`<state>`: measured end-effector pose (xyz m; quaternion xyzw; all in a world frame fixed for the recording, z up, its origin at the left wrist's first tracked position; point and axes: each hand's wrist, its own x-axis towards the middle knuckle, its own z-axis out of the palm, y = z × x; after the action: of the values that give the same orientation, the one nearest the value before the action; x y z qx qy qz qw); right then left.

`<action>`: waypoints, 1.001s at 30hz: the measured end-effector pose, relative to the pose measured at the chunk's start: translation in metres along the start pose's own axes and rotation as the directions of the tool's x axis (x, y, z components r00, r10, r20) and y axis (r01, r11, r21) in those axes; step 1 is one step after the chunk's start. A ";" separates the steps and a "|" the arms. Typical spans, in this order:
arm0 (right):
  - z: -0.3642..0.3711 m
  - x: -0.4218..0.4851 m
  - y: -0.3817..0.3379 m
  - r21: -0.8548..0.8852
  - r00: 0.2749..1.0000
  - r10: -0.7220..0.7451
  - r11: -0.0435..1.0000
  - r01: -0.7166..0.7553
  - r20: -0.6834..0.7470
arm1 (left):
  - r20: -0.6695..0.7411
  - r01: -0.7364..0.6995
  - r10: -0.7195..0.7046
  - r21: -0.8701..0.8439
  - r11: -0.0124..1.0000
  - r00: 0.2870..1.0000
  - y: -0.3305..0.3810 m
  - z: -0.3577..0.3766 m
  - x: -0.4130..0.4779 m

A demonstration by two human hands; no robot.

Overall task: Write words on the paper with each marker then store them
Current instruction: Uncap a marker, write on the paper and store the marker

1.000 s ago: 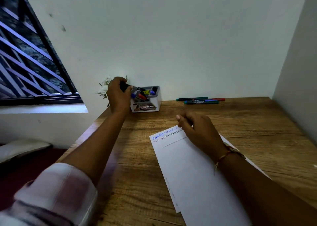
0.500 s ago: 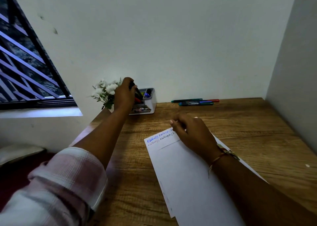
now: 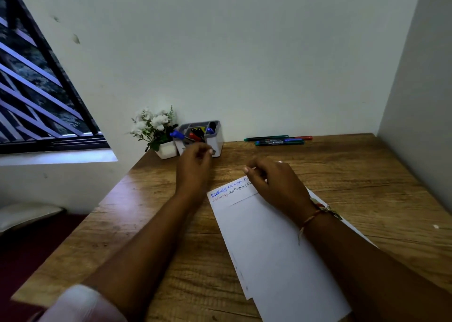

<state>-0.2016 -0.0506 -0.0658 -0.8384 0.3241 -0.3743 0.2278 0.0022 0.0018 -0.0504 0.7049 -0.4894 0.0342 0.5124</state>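
Several slim markers (image 3: 278, 141) wait far right. Your left hand (image 3: 194, 165), loosely curled and empty, has withdrawn from the far grey-and-white plastic organiser (image 3: 216, 142), one stored. Your right hand (image 3: 274, 187) rests curled on the white paper sheet (image 3: 281, 248); whether it holds anything is unclear.

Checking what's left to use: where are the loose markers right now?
Head view: the loose markers lie along the far edge of the desk by the wall, right of the grey organizer and beyond the right hand.

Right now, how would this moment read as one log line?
left hand: empty, before organizer | right hand: resting on paper, grip unclear | stored markers: in organizer | loose markers: lying by wall
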 end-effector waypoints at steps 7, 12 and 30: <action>-0.005 0.001 -0.022 0.011 0.988 0.015 1.000 -0.014 -0.153 | 0.210 -0.133 0.110 0.095 0.987 0.971 -0.021 0.005 -0.017; -0.030 0.016 -0.028 0.146 0.944 0.299 0.949 -0.279 -0.138 | 0.265 -0.178 0.150 0.083 0.981 0.952 -0.023 0.007 -0.011; -0.034 0.092 0.090 -0.654 0.933 0.318 0.744 -0.135 0.169 | 0.322 -0.158 0.137 0.039 0.987 0.937 -0.029 0.015 -0.001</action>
<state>-0.2148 -0.1830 -0.0566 -0.8624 0.4969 -0.0949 0.0190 0.0162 -0.0094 -0.0782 0.6785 -0.6158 -0.0258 0.3997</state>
